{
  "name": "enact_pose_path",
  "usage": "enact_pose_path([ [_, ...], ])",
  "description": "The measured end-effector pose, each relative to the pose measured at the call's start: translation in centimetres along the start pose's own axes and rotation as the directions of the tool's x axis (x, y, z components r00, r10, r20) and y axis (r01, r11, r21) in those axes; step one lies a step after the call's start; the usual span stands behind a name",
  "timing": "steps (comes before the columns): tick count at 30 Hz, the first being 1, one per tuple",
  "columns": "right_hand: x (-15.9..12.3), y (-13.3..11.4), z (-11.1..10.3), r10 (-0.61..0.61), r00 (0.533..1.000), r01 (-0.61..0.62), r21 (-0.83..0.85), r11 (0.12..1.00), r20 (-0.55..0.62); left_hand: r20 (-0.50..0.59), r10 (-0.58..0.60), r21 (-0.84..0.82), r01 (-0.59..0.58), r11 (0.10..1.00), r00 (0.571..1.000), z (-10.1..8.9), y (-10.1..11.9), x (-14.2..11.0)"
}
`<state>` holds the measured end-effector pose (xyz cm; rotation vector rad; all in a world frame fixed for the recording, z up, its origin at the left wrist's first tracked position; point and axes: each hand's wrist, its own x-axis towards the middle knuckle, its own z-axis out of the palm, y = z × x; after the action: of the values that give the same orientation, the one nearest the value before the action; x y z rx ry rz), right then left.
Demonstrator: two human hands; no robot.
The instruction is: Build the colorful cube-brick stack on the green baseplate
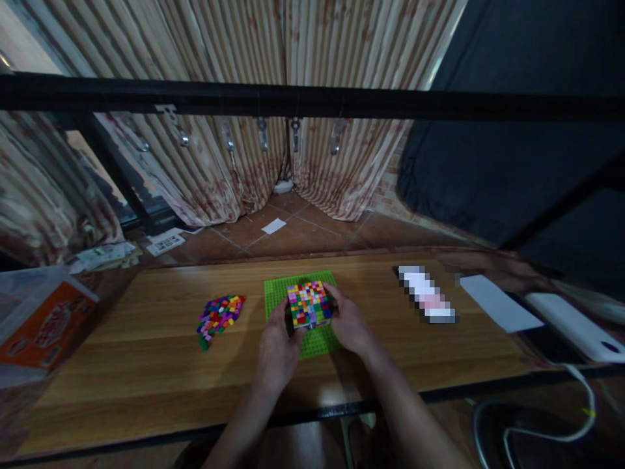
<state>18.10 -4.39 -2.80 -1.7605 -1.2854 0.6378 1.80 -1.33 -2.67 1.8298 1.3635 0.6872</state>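
Note:
A square block of many small coloured toy bricks is between my two hands, over a green studded baseplate. My left hand grips the block's left side, thumb along its near edge. On the opposite side, my right hand has its fingers closed against the block's right edge. Whether the block rests on the baseplate or is lifted slightly off it, I cannot tell. Loose coloured bricks lie in a cluster on the wooden table, to the left of the baseplate.
A blurred-out phone-like object lies on the table at the right. Beyond it are a white sheet and a white device with a cable. A plastic container with an orange label stands at the left. A dark bar crosses behind.

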Motion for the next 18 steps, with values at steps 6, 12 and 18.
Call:
enact_pose_path([
  [6, 0.7, 1.2, -0.3, -0.063, 0.997, 0.058, 0.124, 0.991, 0.043, 0.037, 0.014, 0.048, -0.016, 0.999, 0.999, -0.4, 0.1, 0.0],
  [12, 1.1, 1.8, -0.4, -0.109, 0.987, 0.088, 0.181, 0.980, 0.114, 0.045, 0.008, 0.092, -0.012, 0.996, 0.999, -0.7, -0.1, 0.3],
  [18, 1.4, 1.8, 0.1, -0.060, 0.995, 0.047, 0.155, 0.987, 0.075, 0.033, 0.016, 0.097, -0.019, 0.995, 0.999, -1.3, 0.1, 0.7],
])
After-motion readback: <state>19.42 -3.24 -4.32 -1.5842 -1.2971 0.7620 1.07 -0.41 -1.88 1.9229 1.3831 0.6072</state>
